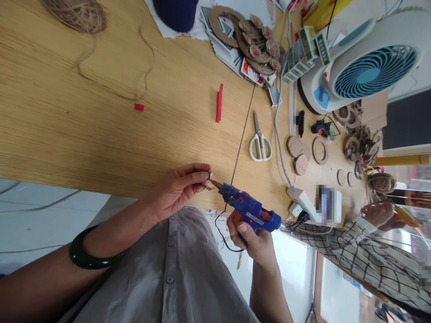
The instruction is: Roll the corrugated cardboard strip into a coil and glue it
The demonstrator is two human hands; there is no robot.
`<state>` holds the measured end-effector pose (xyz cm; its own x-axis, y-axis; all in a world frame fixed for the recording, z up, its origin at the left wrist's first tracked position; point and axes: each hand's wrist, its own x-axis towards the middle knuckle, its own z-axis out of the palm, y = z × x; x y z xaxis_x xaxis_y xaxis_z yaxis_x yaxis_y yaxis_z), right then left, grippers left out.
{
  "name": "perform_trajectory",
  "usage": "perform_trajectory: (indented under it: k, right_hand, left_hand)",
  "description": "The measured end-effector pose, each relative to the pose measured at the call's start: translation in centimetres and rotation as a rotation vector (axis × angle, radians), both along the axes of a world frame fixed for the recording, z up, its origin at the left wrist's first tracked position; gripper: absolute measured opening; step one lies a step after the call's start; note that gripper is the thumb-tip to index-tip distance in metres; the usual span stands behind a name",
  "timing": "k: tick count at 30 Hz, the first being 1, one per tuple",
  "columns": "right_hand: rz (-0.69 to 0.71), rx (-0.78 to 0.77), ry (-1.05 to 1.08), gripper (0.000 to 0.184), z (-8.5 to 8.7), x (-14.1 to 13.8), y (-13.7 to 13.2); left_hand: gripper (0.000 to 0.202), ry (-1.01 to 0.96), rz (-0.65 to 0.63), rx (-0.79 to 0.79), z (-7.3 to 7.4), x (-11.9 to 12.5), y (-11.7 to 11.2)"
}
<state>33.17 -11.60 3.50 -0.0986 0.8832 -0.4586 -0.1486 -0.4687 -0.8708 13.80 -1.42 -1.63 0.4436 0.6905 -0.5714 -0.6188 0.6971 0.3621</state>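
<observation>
My right hand [254, 240] is wrapped round the handle of a blue hot glue gun [247, 207], whose nozzle points left. In my left hand [177, 187], thumb and fingers are pinched on a small brownish piece [210, 176] too small to make out fully. The nozzle tip is right at this piece; whether they touch I cannot tell. Both hands are at the table's near edge. Farther in lie a red strip [219, 104], a small red piece [139, 107] and scissors [258, 142] with pale handles.
Brown twine [79, 15] lies at the back left, its loose end trailing. Cardboard rings with paper flowers [257, 42] rest on cards. A fan [367, 74], a power strip [303, 202] and cardboard discs [299, 154] are to the right. Another person's hand [379, 214] is at far right.
</observation>
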Motion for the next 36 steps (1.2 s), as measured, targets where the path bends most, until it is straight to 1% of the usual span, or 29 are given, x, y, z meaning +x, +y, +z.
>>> perform_trajectory:
  k: [5,10,13,15,16,18,19,21,23,24,25,28,31,36]
  right_hand:
    - [0.002,0.008,-0.001,0.052,0.0,0.0,-0.2]
    - [0.014,0.012,0.054,0.05,0.1,0.0,-0.1]
    - [0.03,0.082,0.071,0.05,0.1,0.1,-0.5]
    - [-0.02,0.166,0.007,0.046,0.0,0.6,-0.9]
    - [-0.076,0.204,-0.065,0.043,-0.2,1.0,-1.1]
    - [-0.256,0.255,-0.312,0.04,-0.8,2.5,-1.4]
    - [-0.363,0.267,-0.486,0.038,-1.2,3.5,-1.4]
    - [-0.611,0.267,-0.915,0.037,-2.1,6.2,-1.3]
    - [-0.732,0.223,-1.259,0.041,-3.0,9.1,-1.2]
    - [-0.775,0.181,-1.386,0.045,-3.4,10.5,-1.3]
    - [-0.789,0.14,-1.472,0.051,-3.8,11.7,-1.4]
    - [-0.706,0.06,-1.571,0.055,-5.1,14.0,-2.1]
    - [-0.626,0.047,-1.641,0.052,-6.2,14.6,-2.5]
    - [-0.545,0.045,-1.69,0.049,-7.5,14.6,-1.5]
  left_hand:
    - [0.024,-0.016,0.014,0.017,-0.2,0.0,0.0]
    - [0.03,-0.017,0.015,-0.001,-0.1,0.0,0.0]
    - [0.035,-0.004,0.016,-0.028,0.1,0.1,0.1]
    - [0.037,0.005,0.014,-0.043,0.2,0.1,0.2]
    - [0.037,0.01,0.01,-0.049,0.3,0.0,0.3]
    - [0.036,0.024,0.006,-0.049,0.4,-0.1,0.4]
    - [0.034,0.037,0.008,-0.042,0.5,-0.2,0.4]
    - [0.03,0.069,0.016,-0.017,0.6,-0.4,0.4]
    - [0.024,0.081,0.025,0.0,0.5,-0.6,0.5]
    - [0.022,0.078,0.031,0.005,0.5,-0.6,0.5]
    - [0.019,0.078,0.03,0.011,0.5,-0.6,0.5]
    - [0.013,0.087,0.032,0.015,0.3,-0.5,0.7]
    - [0.012,0.091,0.023,-0.017,0.3,-0.3,1.0]
    - [0.011,0.081,0.014,-0.031,0.4,0.0,1.2]
